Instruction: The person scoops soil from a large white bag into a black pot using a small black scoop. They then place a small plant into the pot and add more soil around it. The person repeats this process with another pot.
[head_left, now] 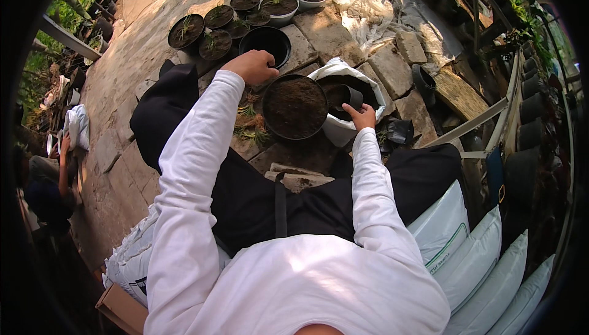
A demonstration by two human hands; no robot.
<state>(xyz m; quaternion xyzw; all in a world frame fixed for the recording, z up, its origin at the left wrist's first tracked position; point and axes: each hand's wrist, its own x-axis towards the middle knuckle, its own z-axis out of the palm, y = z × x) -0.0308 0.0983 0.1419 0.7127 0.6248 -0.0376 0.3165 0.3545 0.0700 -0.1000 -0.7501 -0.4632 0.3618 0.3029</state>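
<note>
Grey stone paving [147, 34] spreads beneath and beyond both hands. A crumpled, translucent plastic sheet [362, 7] lies on it, ahead of the right hand, and plump white plastic bags [445, 231] lean behind and to the right of that hand. An upright white sack of dark soil [336, 129] stands at the right hand, its rim rising around the mouth. Between the hands, a wide, round black pot full of brown soil [296, 108] takes up the gap. A round, hollow black pot [279, 35] sits just beyond the left hand; ahead of that hand cluster small round pots with green seedlings [186, 31]. Loose leafy plants [248, 127] lie just behind it. The right hand [363, 116] closes its fingers on a small dark cup-shaped pot [354, 97], tilted in the sack's mouth. The left hand [253, 67] has bent fingers at the hollow pot's near rim; whether it grips, I cannot tell.
</note>
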